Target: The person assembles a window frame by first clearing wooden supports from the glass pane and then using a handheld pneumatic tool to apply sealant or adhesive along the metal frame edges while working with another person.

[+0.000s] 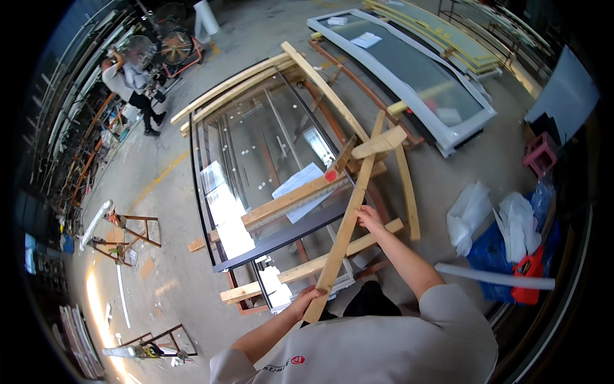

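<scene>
A long wooden batten (342,246) slants up from near my body across the right edge of a stack of glass panels. My left hand (306,301) is closed round its near end, and my right hand (369,219) grips it farther up. Under it lies a dark-framed glass panel (256,144) with white sheets of paper (297,191) on the glass. Another wooden batten (288,200) rests across that panel. A short wood block (381,143) and a red-ended wood piece (341,160) sit by the far part of the held batten.
More wooden strips (325,93) lie along the stack's edges. A white-wrapped framed panel (403,70) stands at the far right. Plastic bags (470,214), a pink stool (540,153) and a white tube (495,276) are at right. Sawhorses (137,237) and a bending person (131,89) are at left.
</scene>
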Available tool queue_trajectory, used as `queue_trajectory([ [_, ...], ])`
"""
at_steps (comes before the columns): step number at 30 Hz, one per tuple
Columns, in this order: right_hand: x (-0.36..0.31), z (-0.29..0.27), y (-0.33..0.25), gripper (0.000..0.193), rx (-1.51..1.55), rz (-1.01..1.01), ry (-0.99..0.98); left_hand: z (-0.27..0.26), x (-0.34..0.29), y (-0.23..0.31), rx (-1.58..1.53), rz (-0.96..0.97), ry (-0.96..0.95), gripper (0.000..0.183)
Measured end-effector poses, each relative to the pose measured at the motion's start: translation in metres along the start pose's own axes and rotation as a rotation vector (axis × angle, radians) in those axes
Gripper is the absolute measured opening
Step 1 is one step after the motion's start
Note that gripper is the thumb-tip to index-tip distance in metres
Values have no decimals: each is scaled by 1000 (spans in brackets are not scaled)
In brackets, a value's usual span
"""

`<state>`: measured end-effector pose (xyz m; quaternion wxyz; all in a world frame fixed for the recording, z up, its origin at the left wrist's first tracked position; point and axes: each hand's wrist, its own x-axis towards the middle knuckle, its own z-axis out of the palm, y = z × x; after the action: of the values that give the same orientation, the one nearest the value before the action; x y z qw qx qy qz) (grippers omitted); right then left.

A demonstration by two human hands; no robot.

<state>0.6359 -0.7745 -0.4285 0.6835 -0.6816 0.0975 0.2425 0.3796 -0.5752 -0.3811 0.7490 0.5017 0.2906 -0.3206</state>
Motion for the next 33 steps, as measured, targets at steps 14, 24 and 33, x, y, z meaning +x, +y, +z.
queue_trajectory([
  [14, -51, -105, -34, 61, -453, -533, 17, 193, 172, 153, 152, -45, -63, 94],
  [24, 7, -108, 75, 51, -692, -317, -238, 31, 79, -97, 890, 87, 273, 61],
  [33, -111, -62, 210, 41, -1265, -61, -1202, 7, -1, -228, 651, 34, 251, 61],
])
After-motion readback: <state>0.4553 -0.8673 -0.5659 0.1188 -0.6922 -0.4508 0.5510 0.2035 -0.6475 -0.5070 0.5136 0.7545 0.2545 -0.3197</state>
